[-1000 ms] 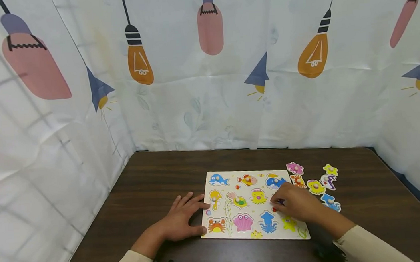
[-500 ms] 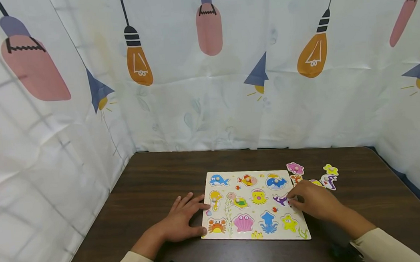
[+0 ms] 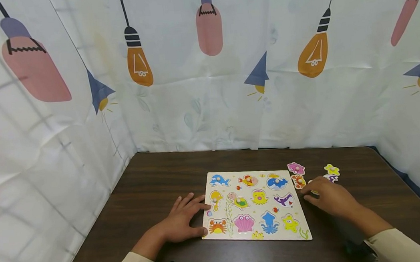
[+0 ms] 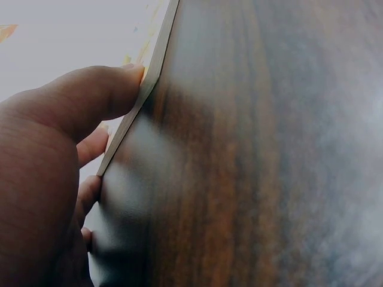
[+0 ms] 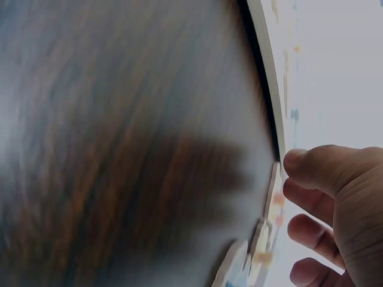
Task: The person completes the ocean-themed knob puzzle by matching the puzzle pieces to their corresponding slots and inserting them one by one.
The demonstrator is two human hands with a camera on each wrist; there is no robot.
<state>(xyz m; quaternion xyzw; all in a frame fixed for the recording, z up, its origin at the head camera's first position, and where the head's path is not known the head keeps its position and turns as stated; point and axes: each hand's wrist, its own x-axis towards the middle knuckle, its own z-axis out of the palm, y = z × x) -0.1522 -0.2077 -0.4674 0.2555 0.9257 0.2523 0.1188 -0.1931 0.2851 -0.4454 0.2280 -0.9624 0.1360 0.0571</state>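
A wooden peg puzzle board [image 3: 299, 213] with colourful sea animals lies on the table. My left hand [image 3: 181, 219] rests at its left side, fingers spread; in the left wrist view the thumb [image 4: 114, 89] touches the edge of the board [image 4: 158, 60]. To the right of the board, my right hand [image 3: 331, 199] hovers over the loose pieces, fingers loosely bent. Nothing shows between thumb and fingers in the right wrist view. The hand covers most of a yellow octopus piece and all of a blue piece. A purple dolphin [image 3: 283, 200] sits in the board's right side.
Around the right hand lie a pink fish piece [image 3: 296, 168], an orange crab piece [image 3: 298, 181], a yellow star-like piece [image 3: 332, 170] and a partly covered purple piece [image 3: 331, 177]. The dark wooden table [image 3: 176, 169] meets a patterned white curtain [image 3: 180, 116] behind.
My right hand has left the purple dolphin in the board and moved right to the loose pieces. My left hand has stayed at the board's left edge.
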